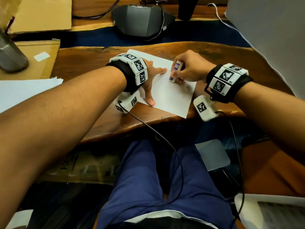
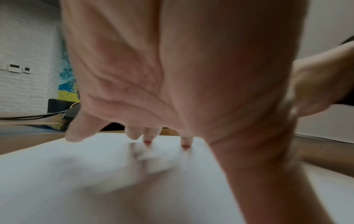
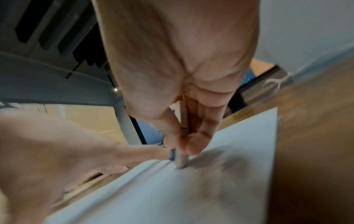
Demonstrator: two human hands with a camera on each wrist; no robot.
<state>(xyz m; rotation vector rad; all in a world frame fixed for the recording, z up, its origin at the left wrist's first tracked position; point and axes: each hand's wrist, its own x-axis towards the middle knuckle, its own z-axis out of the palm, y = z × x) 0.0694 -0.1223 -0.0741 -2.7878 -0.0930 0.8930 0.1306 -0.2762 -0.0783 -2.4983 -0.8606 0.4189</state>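
A white sheet of paper (image 1: 170,95) lies on the wooden desk (image 1: 92,60). My left hand (image 1: 151,80) lies spread on the sheet's left part, fingers straight, pressing it flat; the left wrist view shows the fingertips (image 2: 147,138) on the paper (image 2: 76,181). My right hand (image 1: 186,68) pinches a white eraser with a blue printed sleeve (image 1: 175,71), its lower end touching the sheet. In the right wrist view the eraser (image 3: 181,160) stands on the paper (image 3: 172,194) between thumb and fingers, beside the left forefinger (image 3: 141,153).
A grey conference phone (image 1: 142,19) sits at the back. Cardboard sheets (image 1: 39,14) and a dark metal bottle (image 1: 9,53) are at the left, more white paper (image 1: 24,90) beside them. A cable (image 1: 158,134) runs from the left wrist over my lap. The desk's front edge is close.
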